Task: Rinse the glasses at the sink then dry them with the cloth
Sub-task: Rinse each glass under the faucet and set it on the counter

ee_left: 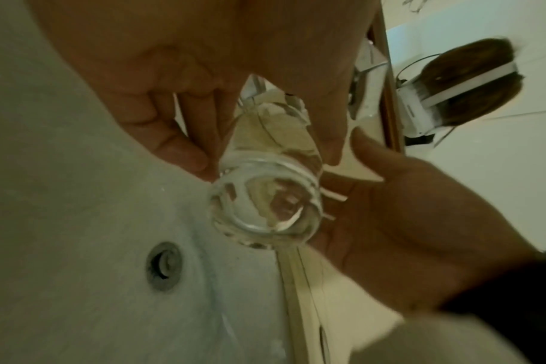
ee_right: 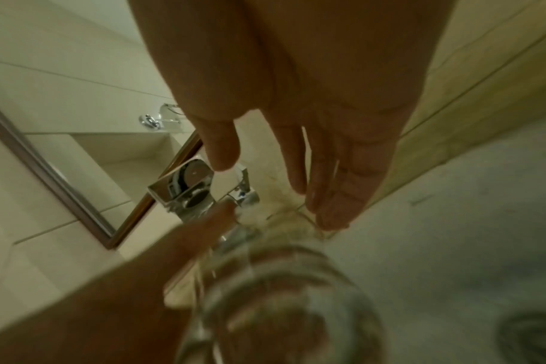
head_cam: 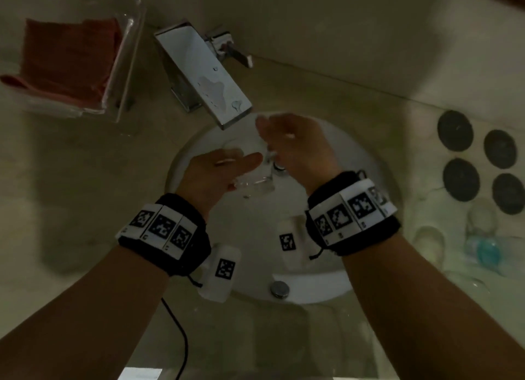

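Observation:
A clear glass (head_cam: 255, 185) hangs tilted over the white sink (head_cam: 355, 158), below the flat chrome tap (head_cam: 204, 70). My left hand (head_cam: 238, 166) grips it from above. In the left wrist view the fingers (ee_left: 172, 147) and thumb curl round the glass (ee_left: 265, 206), whose thick base faces the camera. My right hand (head_cam: 284, 141) is open with straight fingers (ee_right: 328, 209) near the spout, holding nothing. Its palm (ee_left: 390, 209) lies beside the glass base. The glass (ee_right: 281, 307) shows as a blur just under the right wrist. The red cloth (head_cam: 68, 56) lies folded at the far left.
The cloth sits in a clear plastic tray (head_cam: 125, 76) on the counter left of the tap. Several dark round coasters (head_cam: 454, 130) and more glasses (head_cam: 483, 215) stand on the counter to the right. A black cable (head_cam: 179, 337) hangs near my left forearm.

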Action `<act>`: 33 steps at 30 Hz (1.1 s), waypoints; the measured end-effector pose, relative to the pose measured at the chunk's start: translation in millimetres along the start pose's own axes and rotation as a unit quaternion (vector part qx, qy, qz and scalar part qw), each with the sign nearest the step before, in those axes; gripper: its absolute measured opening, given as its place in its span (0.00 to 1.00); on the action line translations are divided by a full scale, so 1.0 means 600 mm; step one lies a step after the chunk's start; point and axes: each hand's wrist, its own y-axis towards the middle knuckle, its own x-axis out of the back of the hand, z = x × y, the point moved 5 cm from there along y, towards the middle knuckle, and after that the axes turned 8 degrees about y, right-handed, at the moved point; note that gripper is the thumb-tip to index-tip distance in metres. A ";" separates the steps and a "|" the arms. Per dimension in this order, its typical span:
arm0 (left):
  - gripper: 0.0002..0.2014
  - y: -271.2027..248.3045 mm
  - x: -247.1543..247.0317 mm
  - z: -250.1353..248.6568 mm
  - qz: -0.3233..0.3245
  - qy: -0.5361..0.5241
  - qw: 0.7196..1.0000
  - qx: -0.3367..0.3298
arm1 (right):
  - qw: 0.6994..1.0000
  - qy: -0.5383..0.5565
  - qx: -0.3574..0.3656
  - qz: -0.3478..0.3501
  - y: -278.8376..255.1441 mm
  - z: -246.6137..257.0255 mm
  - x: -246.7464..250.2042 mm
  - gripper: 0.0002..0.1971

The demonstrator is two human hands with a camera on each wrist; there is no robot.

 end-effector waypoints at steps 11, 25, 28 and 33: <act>0.47 -0.141 -0.136 -0.127 0.110 0.147 0.934 -0.307 | 0.992 0.010 0.042 -0.118 -0.220 0.015 0.176 0.24; 0.41 -0.339 -0.481 -0.150 0.232 0.303 0.816 -0.434 | 0.963 0.101 0.086 -0.234 -0.457 -0.162 0.487 0.38; 0.38 -0.369 -0.562 -0.117 0.216 0.361 0.794 -0.440 | 0.965 0.125 0.078 -0.218 -0.481 -0.241 0.539 0.39; 0.39 -0.382 -0.672 -0.045 0.183 0.471 0.755 -0.419 | 0.969 0.155 0.057 -0.182 -0.497 -0.375 0.593 0.37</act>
